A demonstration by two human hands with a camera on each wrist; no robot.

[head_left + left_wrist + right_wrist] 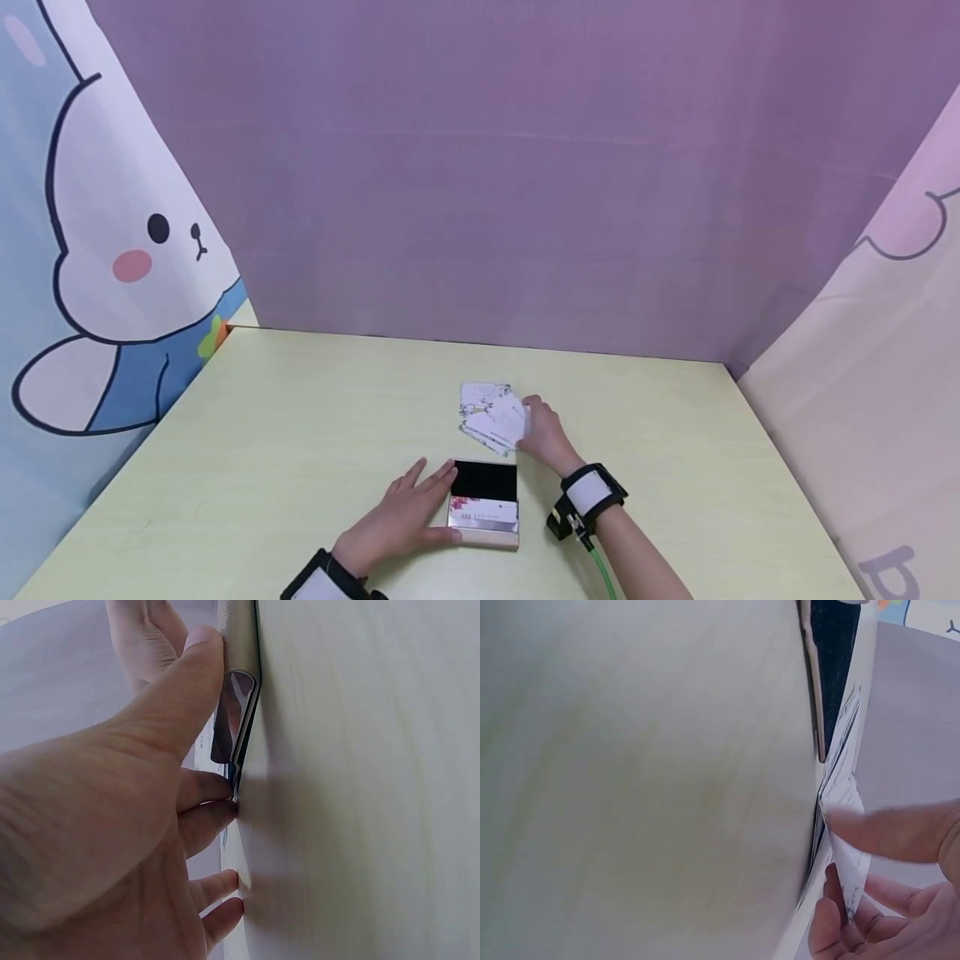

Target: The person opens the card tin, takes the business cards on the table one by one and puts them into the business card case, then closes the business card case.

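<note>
An open card case (483, 504) lies near the table's front edge, its black lid (483, 480) folded back and printed cards in the tray. My left hand (405, 512) lies flat against the case's left side, fingers straight, thumb (172, 712) pressing its metal edge (234, 712). Just behind the case is a loose pile of white printed cards (483, 412). My right hand (543, 433) reaches into the pile's right side and pinches one card (847, 817), thumb (892, 832) on top and fingers below, lifting its edge off the pile.
The pale yellow table (300, 417) is walled by a purple backdrop (525, 167) behind, a bunny-print curtain (112, 250) on the left and a pink one (862, 375) on the right. Black-and-white bands (592, 492) wrap both wrists.
</note>
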